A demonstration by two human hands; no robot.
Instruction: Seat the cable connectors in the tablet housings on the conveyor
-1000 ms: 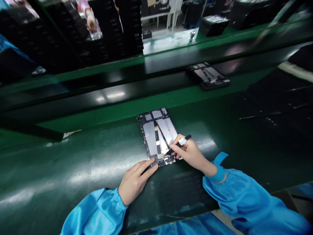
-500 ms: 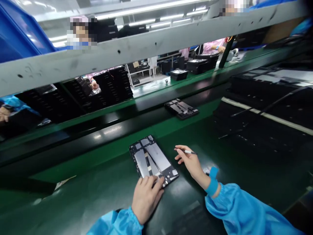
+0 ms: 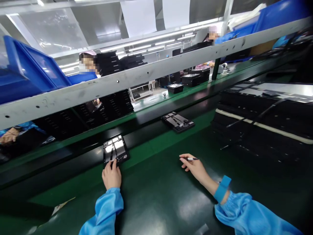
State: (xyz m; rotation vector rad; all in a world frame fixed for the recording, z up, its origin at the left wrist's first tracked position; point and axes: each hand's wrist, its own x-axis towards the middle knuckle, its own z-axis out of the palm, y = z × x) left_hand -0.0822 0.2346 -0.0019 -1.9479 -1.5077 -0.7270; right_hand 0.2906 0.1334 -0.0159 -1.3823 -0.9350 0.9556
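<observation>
An opened tablet (image 3: 119, 145), with silver battery panels and a black frame, lies at the far left side of the green work surface, partly over the dark strip. My left hand (image 3: 112, 175) grips its near end, with fingers on top; the thumb's hold is hidden. To the right, above the bench, my right hand (image 3: 194, 167) pinches a slim white-and-black pen-like tool (image 3: 192, 159) whose exact kind I cannot make out. Another opened tablet (image 3: 178, 122) rests farther back, untouched, between the two hands and beyond them.
At right rises a tall stack of dark tablet parts (image 3: 259, 130) with cables hanging down its side. A grey metal rail (image 3: 137, 72) crosses above the bench, with blue bins (image 3: 36, 65) at left. Beyond are black stacks (image 3: 117, 106) and other people at work.
My left hand has moved the tablet away from me and leftward, from the middle of the bench to the dark strip. My right hand still holds the pen-like tool. The camera view has tilted up.
</observation>
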